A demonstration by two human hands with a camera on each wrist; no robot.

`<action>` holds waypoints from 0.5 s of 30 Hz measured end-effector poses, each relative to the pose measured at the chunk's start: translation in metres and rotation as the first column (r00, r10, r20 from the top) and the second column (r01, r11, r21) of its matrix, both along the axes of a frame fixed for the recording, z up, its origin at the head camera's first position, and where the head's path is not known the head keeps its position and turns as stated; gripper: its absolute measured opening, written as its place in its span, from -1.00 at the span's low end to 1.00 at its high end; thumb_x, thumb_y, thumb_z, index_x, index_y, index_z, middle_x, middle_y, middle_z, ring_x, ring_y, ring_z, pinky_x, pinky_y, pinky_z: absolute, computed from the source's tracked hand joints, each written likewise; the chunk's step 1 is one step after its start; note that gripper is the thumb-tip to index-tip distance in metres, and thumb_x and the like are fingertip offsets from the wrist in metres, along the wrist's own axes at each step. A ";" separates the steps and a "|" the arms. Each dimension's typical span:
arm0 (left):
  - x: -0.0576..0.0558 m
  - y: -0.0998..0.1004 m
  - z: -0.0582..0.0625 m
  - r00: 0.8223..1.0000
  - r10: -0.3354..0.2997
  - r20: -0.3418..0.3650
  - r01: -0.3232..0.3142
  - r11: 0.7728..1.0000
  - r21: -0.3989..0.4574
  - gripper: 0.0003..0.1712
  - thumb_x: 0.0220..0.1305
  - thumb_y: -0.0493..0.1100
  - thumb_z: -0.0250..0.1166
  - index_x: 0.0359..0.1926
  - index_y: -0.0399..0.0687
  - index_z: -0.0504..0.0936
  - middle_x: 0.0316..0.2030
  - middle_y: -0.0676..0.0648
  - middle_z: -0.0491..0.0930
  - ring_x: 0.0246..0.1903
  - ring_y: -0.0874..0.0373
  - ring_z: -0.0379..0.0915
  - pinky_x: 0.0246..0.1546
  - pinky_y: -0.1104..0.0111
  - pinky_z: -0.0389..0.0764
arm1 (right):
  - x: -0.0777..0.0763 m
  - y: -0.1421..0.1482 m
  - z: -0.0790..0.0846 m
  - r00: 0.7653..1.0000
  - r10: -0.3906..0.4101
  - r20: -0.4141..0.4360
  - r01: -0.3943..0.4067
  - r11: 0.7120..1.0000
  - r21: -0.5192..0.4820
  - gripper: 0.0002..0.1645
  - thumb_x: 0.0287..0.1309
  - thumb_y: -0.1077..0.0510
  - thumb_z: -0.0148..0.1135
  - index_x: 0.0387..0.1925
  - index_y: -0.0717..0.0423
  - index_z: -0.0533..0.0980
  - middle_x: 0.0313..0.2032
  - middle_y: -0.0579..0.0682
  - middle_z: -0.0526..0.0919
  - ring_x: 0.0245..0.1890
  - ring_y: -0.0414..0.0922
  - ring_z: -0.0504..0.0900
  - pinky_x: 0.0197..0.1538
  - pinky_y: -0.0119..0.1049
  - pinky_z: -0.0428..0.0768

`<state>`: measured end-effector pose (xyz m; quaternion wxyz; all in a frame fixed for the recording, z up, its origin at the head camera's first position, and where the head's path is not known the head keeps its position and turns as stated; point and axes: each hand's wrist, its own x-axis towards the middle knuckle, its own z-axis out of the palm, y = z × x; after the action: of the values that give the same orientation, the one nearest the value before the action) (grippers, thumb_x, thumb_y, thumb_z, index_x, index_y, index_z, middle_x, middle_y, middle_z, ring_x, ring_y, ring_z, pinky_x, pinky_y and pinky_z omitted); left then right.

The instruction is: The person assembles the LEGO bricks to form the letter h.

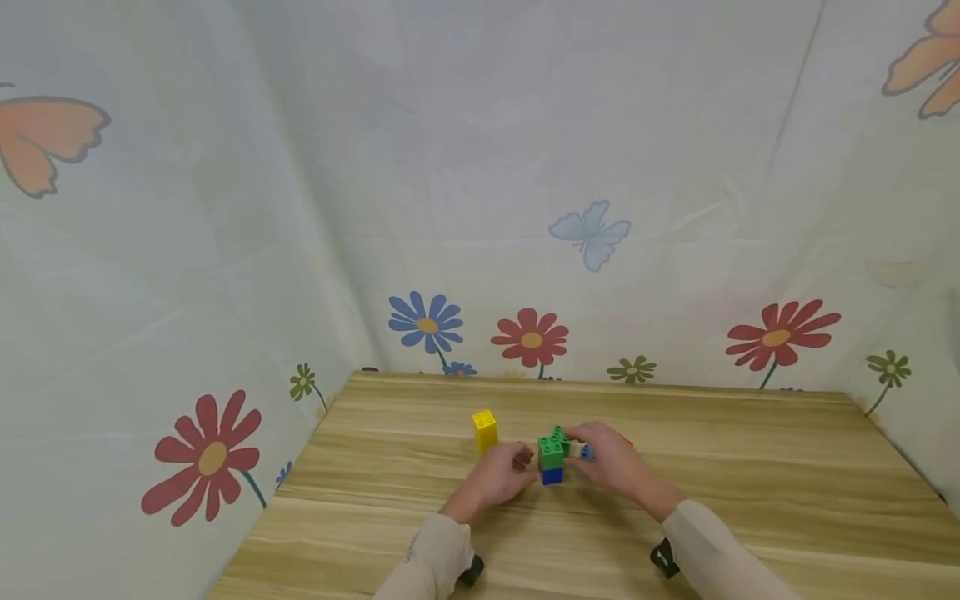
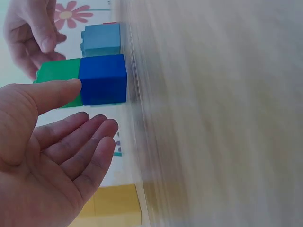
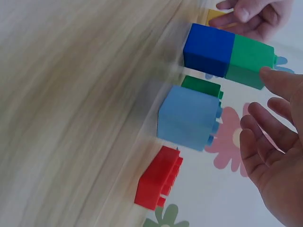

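A green block [image 1: 551,451] sits on a dark blue block [image 1: 552,476], making an upright stack on the table between the two hands. My left hand [image 1: 498,478] is at the stack's left, with loosely bent fingers and a gap between thumb and fingers. Its thumb tip overlaps the seam of the stack in the left wrist view. On the other side is my right hand [image 1: 611,460], its thumb [image 3: 279,82] right at the green block's upper edge and its fingers spread loosely. A light blue block [image 3: 188,117] and a second green block [image 3: 202,86] stand near the right hand.
A tall yellow stack [image 1: 485,428] stands left of and behind the left hand. In the right wrist view a red block [image 3: 157,179] with a sloped side lies beyond the light blue one. The wooden table [image 1: 750,467] meets a flowered curtain [image 1: 660,292] at its back.
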<state>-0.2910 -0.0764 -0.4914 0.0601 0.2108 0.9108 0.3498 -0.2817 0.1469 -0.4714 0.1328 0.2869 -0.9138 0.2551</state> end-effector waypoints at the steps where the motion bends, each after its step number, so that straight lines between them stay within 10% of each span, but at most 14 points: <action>1: 0.001 -0.002 0.000 1.000 0.007 -0.003 -0.007 1.000 -0.003 -0.65 0.20 -0.12 0.32 -0.04 -0.21 0.57 -0.13 -0.08 0.59 -0.14 0.09 0.53 -0.09 0.24 0.54 | 0.001 0.002 0.001 1.000 -0.003 -0.008 0.003 1.000 0.002 -0.47 0.01 0.17 0.42 0.05 0.24 0.52 -0.12 0.04 0.63 -0.11 -0.02 0.56 -0.06 -0.08 0.54; 15: 0.007 -0.043 -0.002 0.997 0.061 -0.037 -0.060 0.998 0.018 -0.69 0.18 -0.18 0.31 -0.10 -0.27 0.57 -0.14 -0.15 0.60 -0.18 0.02 0.55 -0.14 0.19 0.55 | 0.008 0.042 0.002 0.994 -0.100 0.048 0.099 0.995 0.014 -0.55 0.02 0.13 0.42 -0.02 0.18 0.57 -0.11 0.05 0.61 -0.10 0.02 0.56 -0.02 -0.01 0.53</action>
<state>-0.2843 -0.1198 -0.4938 0.0304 0.1903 0.9148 0.3549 -0.2733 0.1894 -0.4694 0.1217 0.2356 -0.9312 0.2499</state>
